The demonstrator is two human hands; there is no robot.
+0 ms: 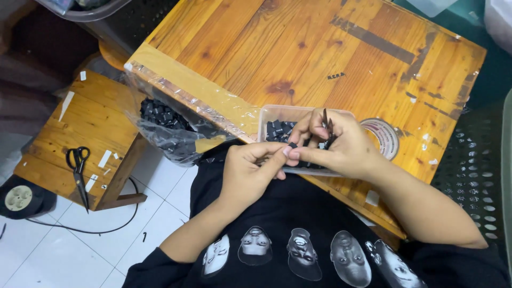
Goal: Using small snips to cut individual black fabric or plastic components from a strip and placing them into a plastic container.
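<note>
1. Far left of the tray, a low wooden stool (80, 133) carries black scissors (79, 172) lying with their handles away from the person and the blades pointing toward the person. A round cable reel (18, 198) sits on the white floor beside the stool, with a black cord trailing off.
2. Nearer the tray, to its left, a clear plastic bag (165, 125) full of small black pieces hangs off the worktop (298, 48) edge, which is wrapped in clear tape.
3. The left hand (248, 170) sits just in front of the tray's near-left corner. Its grip is closed: thumb and fingers pinch toward the right hand's fingertips, and they touch there. Whether it holds a piece of its own is hidden.
4. The small black piece (293, 144) lies at that meeting point, at the tray's near edge, between both hands. The right hand's fingertips seem to hold it; both hands are equally close. It is too small to tell its long axis.
5. The clear plastic tray (277, 113) holds more black pieces and rests on the worktop's near edge.
6. The right hand (341, 146) covers the tray's right half, grip closed, with a dark thin tool (326, 121) sticking up between its fingers.
7. Right of the tray, a tape roll (385, 136) lies flat, touching nothing in the hands' way.
</note>
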